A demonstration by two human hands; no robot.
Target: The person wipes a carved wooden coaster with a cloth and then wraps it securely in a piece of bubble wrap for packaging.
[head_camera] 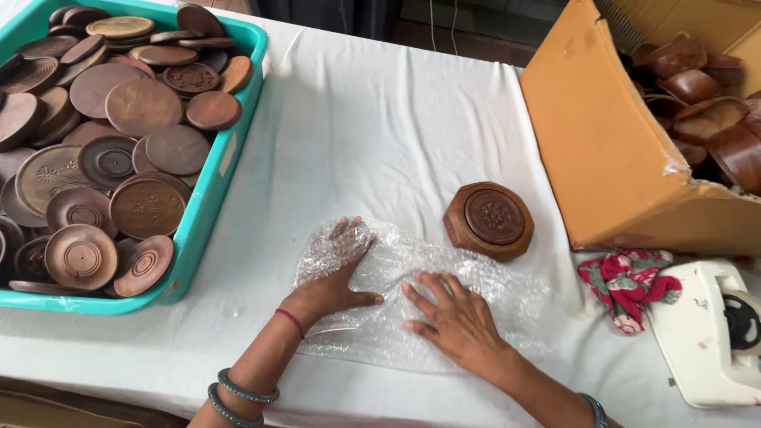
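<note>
A counter (380,119) draped in white cloth fills the frame, with a dark floor showing past its far edge at the top.

Nearest, at the bottom centre, two forearms reach in; the left one carries two dark bangles and a red thread at the wrist. The left hand (337,273) lies flat on a sheet of clear bubble wrap (420,297), its grip open, fingers spread and pointing toward the top of the frame, part of the fingers under a raised fold of the wrap. The right hand (452,317) presses palm-down on the same sheet just right of the left hand, its grip also open, fingers pointing left. Neither hand clasps anything. The wrap lies spread and crumpled on the cloth in the lower middle of the frame.

At the lower right sits a white tape dispenser (709,337), and touching its left side a red floral rag (626,285).

Just beyond the wrap's upper right edge, at centre right, stands a round carved wooden box (489,220), lid on, apart from both hands.

On the left, a teal tub (210,194) holds a heap of brown wooden lids (119,135), flat and overlapping. In the upper right, a torn cardboard carton (602,135) holds dark wooden bowls (701,95).
</note>
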